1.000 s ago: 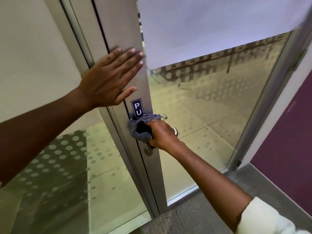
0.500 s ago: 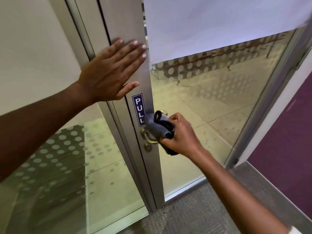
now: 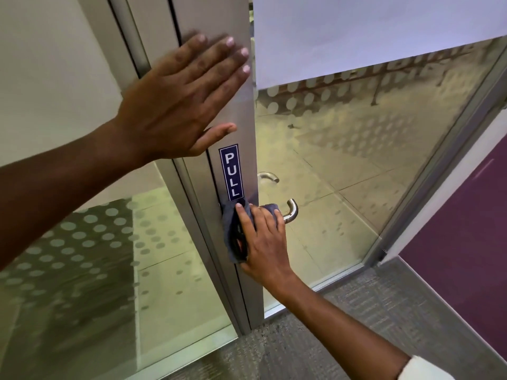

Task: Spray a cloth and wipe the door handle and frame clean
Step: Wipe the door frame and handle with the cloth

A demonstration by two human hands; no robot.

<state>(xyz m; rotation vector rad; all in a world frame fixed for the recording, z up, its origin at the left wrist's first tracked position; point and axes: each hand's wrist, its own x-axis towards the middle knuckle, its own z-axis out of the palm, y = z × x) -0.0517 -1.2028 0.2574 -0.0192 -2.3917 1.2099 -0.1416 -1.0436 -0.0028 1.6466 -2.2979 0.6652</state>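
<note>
A glass door with a silver metal frame (image 3: 216, 20) stands in front of me. My left hand (image 3: 181, 102) lies flat and open against the frame, above a blue PULL sticker (image 3: 231, 172). Below the sticker, my right hand (image 3: 262, 242) presses a grey cloth (image 3: 230, 231) against the frame at the base of the handle. The curved end of the silver door handle (image 3: 291, 212) sticks out to the right of my fingers. Hand and cloth hide the handle's base and the lock.
A second handle (image 3: 268, 176) shows through the dotted frosted glass (image 3: 356, 165). A fixed glass panel (image 3: 90, 256) is on the left. Grey carpet (image 3: 343, 319) lies below, and a purple wall (image 3: 466, 215) stands on the right beside the far door frame (image 3: 428, 176).
My right hand slid the cloth from the handle's grip left and down onto the frame at the handle's base. The handle's curved end is now uncovered. My left hand stayed flat on the frame.
</note>
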